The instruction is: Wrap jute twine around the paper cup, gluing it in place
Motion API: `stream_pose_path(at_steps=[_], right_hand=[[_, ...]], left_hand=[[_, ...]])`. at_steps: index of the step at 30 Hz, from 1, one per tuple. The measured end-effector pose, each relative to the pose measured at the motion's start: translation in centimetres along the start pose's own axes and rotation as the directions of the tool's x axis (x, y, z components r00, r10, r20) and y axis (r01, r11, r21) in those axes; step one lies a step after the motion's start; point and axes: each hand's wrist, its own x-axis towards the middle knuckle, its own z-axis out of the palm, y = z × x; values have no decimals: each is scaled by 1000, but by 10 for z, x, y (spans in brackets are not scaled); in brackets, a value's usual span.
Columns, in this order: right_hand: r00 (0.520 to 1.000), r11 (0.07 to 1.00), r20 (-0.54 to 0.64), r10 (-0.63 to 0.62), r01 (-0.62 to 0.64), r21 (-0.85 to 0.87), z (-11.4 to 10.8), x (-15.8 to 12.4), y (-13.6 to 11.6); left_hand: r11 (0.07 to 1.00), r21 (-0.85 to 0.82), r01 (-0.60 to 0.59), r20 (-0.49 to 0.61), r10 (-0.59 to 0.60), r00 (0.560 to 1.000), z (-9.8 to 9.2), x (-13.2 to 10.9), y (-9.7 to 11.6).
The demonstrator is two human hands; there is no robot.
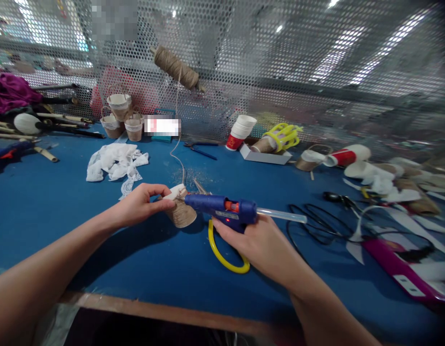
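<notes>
A small paper cup (182, 214) wrapped in brown twine lies tilted in my left hand (145, 204), its fingers closed around the white end. My right hand (253, 242) grips a blue hot glue gun (204, 203) with a clear glue stick (282, 215) poking out of its back. The gun's nozzle meets the twine-wrapped cup, or comes very near it. From the cup a strand of twine (179, 139) runs up to a twine spool (177, 67) mounted on the mesh. Yellow-handled scissors (222, 259) lie beneath the glue gun, partly hidden by it and my right hand.
White lace (116, 161) lies at left, with twine-covered baskets (133, 129) behind it. Blue pliers (202, 151), stacked paper cups (242, 132) and a shallow white box (263, 155) stand along the mesh. Black cables (316, 223) and a magenta power strip (391, 264) occupy the right.
</notes>
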Motion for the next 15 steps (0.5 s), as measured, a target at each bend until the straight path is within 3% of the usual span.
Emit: stream_pose_path(at_steps=[6, 15], right_hand=[[966, 947, -44, 255, -240, 211, -1, 4, -5], [972, 939, -38, 232, -214, 271, 0, 2, -4]], left_hand=[[998, 49, -27, 55, 24, 998, -6, 0, -3], [999, 50, -20, 64, 17, 998, -5, 0, -3]])
